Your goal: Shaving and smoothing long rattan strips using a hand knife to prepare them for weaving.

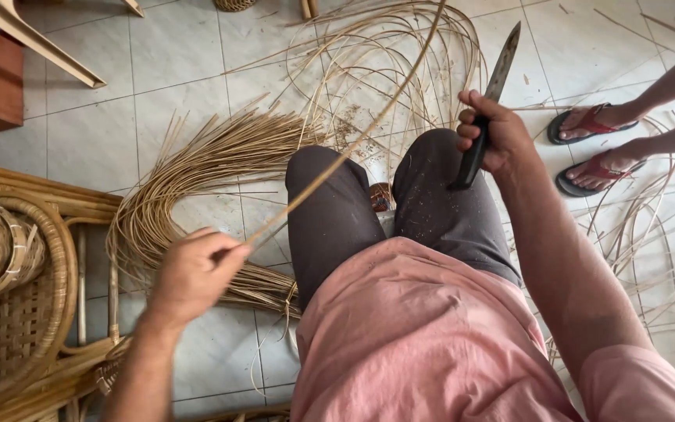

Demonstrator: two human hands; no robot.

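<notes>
Left hand pinched tight on a long, thin, pale-tan cane strip, slanting up from the fingers across the left knee toward the top of the frame. Right hand clenched round the dark handle of a knife, worn blade pointing up, above the right knee. Bundle of canes curved on the tiled floor beside the legs.
</notes>
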